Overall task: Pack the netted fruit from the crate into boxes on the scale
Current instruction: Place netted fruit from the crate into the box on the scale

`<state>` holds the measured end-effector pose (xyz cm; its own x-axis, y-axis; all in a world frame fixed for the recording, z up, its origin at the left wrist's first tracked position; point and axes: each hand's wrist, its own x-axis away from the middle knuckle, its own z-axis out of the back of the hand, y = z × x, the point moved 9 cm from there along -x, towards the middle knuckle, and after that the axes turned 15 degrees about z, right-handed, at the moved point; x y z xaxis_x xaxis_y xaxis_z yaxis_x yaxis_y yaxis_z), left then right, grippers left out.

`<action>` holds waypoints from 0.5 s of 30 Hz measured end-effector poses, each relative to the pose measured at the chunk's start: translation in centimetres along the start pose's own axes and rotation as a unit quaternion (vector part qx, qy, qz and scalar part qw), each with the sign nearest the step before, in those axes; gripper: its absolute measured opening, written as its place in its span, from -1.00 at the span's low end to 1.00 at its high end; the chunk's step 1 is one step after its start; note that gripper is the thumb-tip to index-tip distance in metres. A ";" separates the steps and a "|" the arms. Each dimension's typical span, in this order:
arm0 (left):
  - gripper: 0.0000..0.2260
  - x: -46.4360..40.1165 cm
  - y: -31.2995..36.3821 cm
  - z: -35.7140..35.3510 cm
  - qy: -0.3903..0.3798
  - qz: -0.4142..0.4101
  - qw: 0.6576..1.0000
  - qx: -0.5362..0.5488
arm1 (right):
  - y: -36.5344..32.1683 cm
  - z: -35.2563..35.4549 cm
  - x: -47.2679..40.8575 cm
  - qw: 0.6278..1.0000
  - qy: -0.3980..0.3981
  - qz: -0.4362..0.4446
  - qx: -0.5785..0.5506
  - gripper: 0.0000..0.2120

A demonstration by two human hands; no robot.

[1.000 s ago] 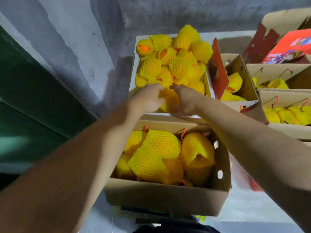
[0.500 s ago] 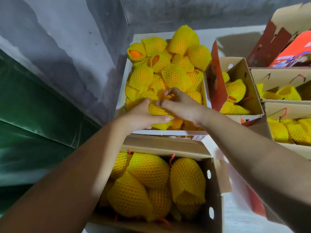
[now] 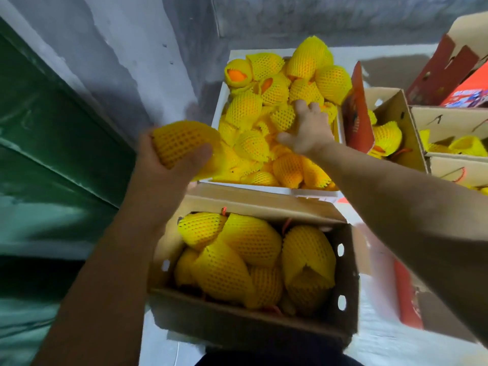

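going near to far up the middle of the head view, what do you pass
cardboard box of netted fruit → white crate heaped with netted fruit → right hand reaching into the heap → grey wall

Bare forearms, unsleeved, ungloved hands (image 3: 169,165)

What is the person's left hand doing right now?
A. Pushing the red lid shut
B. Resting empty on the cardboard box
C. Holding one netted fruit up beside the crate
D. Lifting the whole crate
C. The left hand grips one netted fruit above the near box, while the right hand reaches into the crate with fingers spread.
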<state>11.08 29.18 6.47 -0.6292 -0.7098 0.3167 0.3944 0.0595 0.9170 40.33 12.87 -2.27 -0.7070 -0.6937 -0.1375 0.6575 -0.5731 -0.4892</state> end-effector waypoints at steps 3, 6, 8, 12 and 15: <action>-0.34 2.7 -2.1 3.4 0.011 0.036 0.999 0.013 | -1.6 2.4 2.6 0.969 0.073 -0.028 -0.233 -0.48; -0.23 4.6 -3.0 3.7 -0.003 0.032 0.999 -0.006 | -4.3 5.7 6.6 0.896 0.123 -0.059 -0.422 -0.55; -0.26 5.3 -2.5 2.5 -0.030 0.011 0.999 0.030 | -6.5 7.6 9.9 0.854 0.147 -0.051 -0.496 -0.44; -0.23 7.6 -1.4 -2.1 -0.166 -0.029 0.970 -0.174 | -10.8 9.3 16.3 0.788 0.198 -0.022 -0.582 -0.60; -0.26 9.6 -2.0 -2.4 -0.212 -0.048 0.934 -0.284 | -12.8 9.0 20.6 0.789 0.233 -0.024 -0.567 -0.70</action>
<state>5.84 20.54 7.12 -0.8412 -0.3429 0.4180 0.5383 -0.4579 0.7075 19.66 2.03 8.91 -0.9170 -0.2950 -0.2685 0.1580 0.3495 -0.9235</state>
